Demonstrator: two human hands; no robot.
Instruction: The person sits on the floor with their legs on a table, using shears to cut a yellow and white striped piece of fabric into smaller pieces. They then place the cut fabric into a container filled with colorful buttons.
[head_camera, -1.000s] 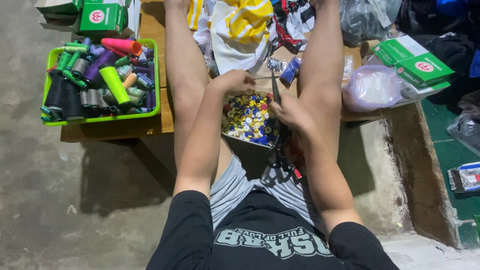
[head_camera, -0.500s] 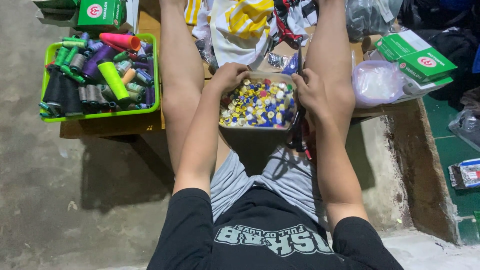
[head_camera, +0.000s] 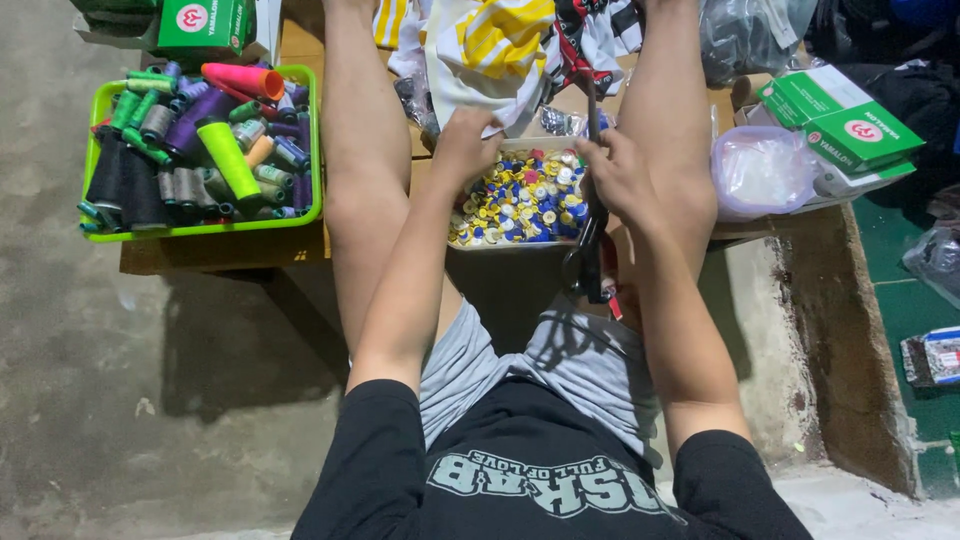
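Seen from above, a seated person is working at a low wooden table (head_camera: 230, 250) standing on a grey concrete floor (head_camera: 120, 420), with bare legs stretching out over the tabletop. At the left, a bright green rectangular basket (head_camera: 316, 150) is holding a heap of thread cones in purple, grey, green, pink and black. Above it, a green carton (head_camera: 205, 22) with a round red-and-white emblem is lying at the table's far edge. At the right, two more flat green boxes (head_camera: 835, 120) with the same kind of round emblem are resting stacked and slightly skewed, just beside a translucent plastic bag (head_camera: 762, 172). Yellow-and-white striped cloth (head_camera: 495, 45) is lying bunched at the far centre. Between the legs, a shallow box of small caps (head_camera: 520, 200) in blue, yellow, white and red is sitting at the near table edge. The left hand (head_camera: 465, 145) is gripping the box's far left corner, touching the cloth. The right hand (head_camera: 618, 175) is closing on the box's right side while also clasping dark scissors (head_camera: 590, 250), whose handles are hanging below the palm. The hands are set apart, one on each side of the box.
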